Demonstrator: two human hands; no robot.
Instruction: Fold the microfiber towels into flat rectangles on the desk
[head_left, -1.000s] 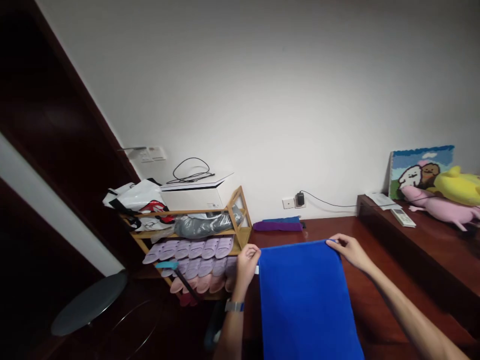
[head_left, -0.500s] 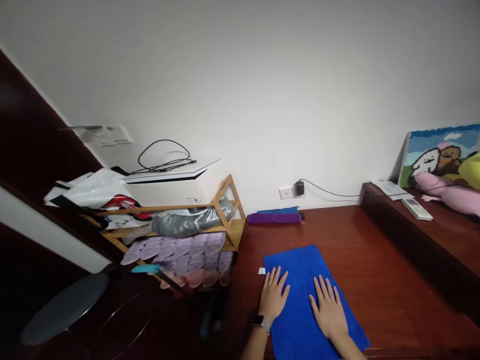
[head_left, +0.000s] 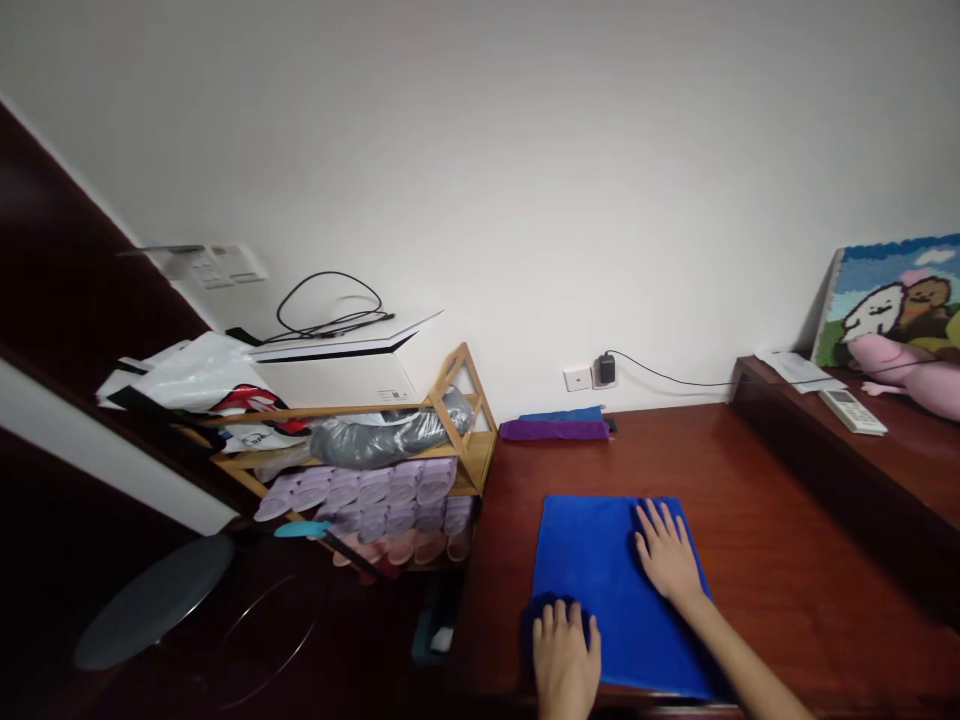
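Note:
A blue cloth (head_left: pixel 600 560) lies spread on the reddish-brown wooden table, its near edge close to the table's front. My right hand (head_left: pixel 669 560) rests flat on the cloth's far right part, fingers spread. At the cloth's near left edge is my left hand (head_left: pixel 566 655), palm down, with its fingers apart and slightly bent; a dark shadow lies around the fingertips. Nothing shows in either hand.
At the table's back left, a folded purple cloth (head_left: pixel 555 430) lies with a blue one behind it. A charger (head_left: pixel 607 368) with a black cable is in the wall socket. On the raised right ledge are a remote (head_left: pixel 853 411) and a pink plush toy (head_left: pixel 911 372). A loaded wooden rack (head_left: pixel 474 462) stands left.
My right hand has moved farther up the cloth, and my left hand has drawn back toward the near left. The cloth has turned and lies straighter and wider on the table.

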